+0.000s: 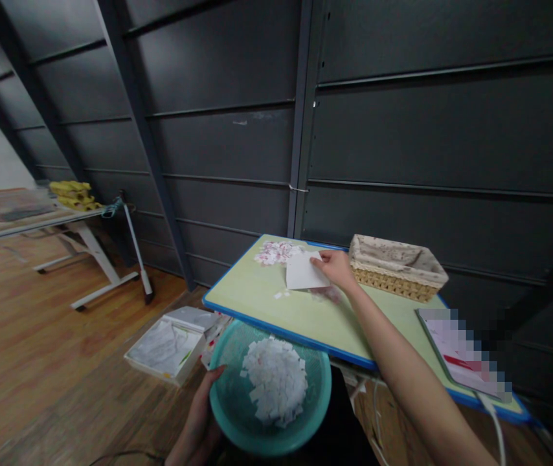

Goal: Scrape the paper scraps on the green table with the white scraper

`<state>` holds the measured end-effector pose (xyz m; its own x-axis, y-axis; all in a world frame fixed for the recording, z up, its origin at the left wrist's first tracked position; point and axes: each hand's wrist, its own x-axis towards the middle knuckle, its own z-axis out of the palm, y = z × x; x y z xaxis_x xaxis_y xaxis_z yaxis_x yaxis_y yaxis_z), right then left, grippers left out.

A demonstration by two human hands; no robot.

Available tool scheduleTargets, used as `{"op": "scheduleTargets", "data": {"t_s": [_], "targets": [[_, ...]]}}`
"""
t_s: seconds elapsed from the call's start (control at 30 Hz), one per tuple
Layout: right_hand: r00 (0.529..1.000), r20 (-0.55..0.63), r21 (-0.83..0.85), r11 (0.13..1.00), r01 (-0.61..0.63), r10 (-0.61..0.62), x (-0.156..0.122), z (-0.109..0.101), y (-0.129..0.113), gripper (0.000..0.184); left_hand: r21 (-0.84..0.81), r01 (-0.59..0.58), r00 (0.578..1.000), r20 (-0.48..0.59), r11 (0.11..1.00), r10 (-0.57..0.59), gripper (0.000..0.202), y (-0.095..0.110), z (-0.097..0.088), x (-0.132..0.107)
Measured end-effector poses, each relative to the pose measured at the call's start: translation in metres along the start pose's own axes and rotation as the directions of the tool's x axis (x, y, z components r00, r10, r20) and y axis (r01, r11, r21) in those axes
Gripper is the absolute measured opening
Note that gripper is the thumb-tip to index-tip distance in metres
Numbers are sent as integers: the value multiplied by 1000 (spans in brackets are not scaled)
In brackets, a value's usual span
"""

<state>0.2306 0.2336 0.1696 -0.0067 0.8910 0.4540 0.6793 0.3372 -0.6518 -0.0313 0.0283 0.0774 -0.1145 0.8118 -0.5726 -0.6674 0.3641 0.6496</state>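
Gripping basket (230, 411) in left hand (203, 404), card (302, 275) in right hand (337, 266) at pale table (250, 291), dark wall (228, 145) behind.

Smooth plastic colander (230, 398), matt paper sheet (304, 272), rough woven basket (390, 282), cloth lining (393, 252)

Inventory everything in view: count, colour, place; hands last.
Table: one, pale green, centre
Basin: one, teal, lower centre
Scraps: many, white, in basin
Card: one, white, over table
Bits: many, whitish, table's left
Basket: one, tan, table's right
Tablet: one, pale, table's right end
Cables: several, white, lower right
Floor: one, brown, below
Box: one, white, floor left
Second table: one, white, far left
Bundle: one, yellow, second table
Wall: one, grey, behind
Left hand: one, bare, holding basin
Right hand: one, bare, holding card
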Motion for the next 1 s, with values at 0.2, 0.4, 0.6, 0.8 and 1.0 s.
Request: {"op": "scheduleTargets", "data": {"t_s": [0.2, 0.4, 0.6, 0.8, 1.0], "targets": [[994, 104, 119, 993, 17, -29, -2, -1, -4, 28, 12, 0, 999, -39, 1000, 0, 20, 1, 1, -1], [991, 129, 208, 978, 11, -38, 0, -8, 1, 32, -3, 7, 1000, -20, 1000, -7, 29, 2, 4, -4], [992, 123, 124, 992, 14, -30, 4, -12, 5, 34, 1, -10, 1000, -17, 1000, 10, 35, 1, 3, -5], [995, 87, 153, 987, -52, 39, 4, -12, 5, 33, 6, 31, 998, -52, 999, -31, 33, 4, 4, -4], [985, 171, 225, 973, -46, 6, 3, -6, 8, 30, -13, 31, 999, -37, 999, -31, 26, 5, 5, -6]]}}
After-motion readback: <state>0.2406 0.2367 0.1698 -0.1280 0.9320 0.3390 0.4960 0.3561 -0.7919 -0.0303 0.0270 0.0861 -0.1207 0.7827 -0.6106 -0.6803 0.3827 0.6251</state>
